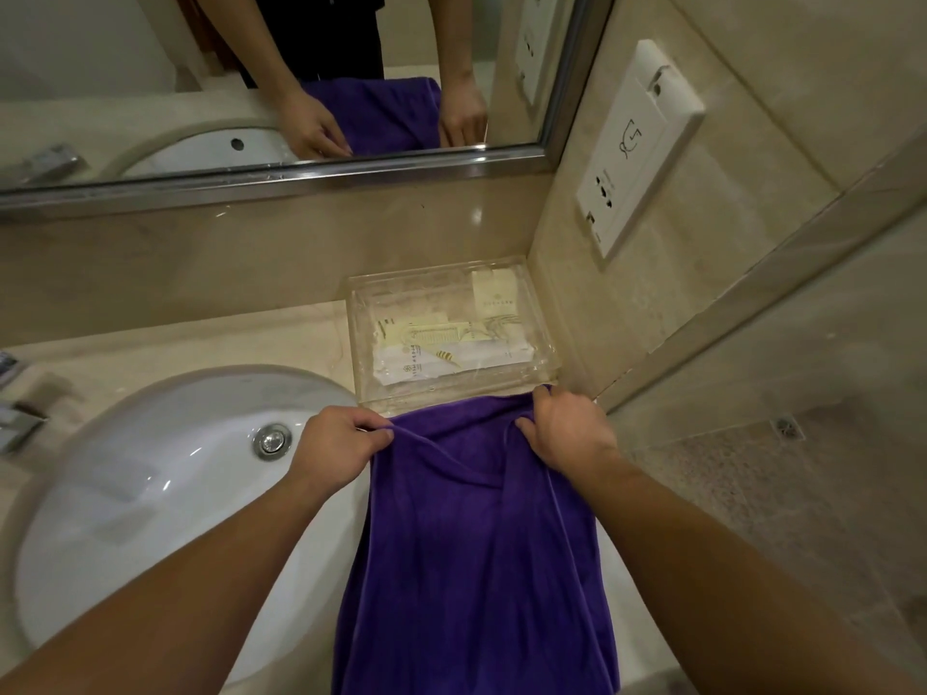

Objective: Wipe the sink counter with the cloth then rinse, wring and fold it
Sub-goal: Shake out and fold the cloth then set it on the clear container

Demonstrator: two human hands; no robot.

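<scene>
A purple cloth lies stretched lengthwise over the beige counter to the right of the white sink, its near end dropping out of view at the bottom. My left hand pinches its far left corner. My right hand grips its far right corner. Both hands hold the far edge just in front of the clear tray.
A clear plastic tray with packaged toiletries sits in the counter's back right corner. A chrome tap is at the far left. A mirror hangs above, a wall socket panel to the right, a glass shower partition beside the counter.
</scene>
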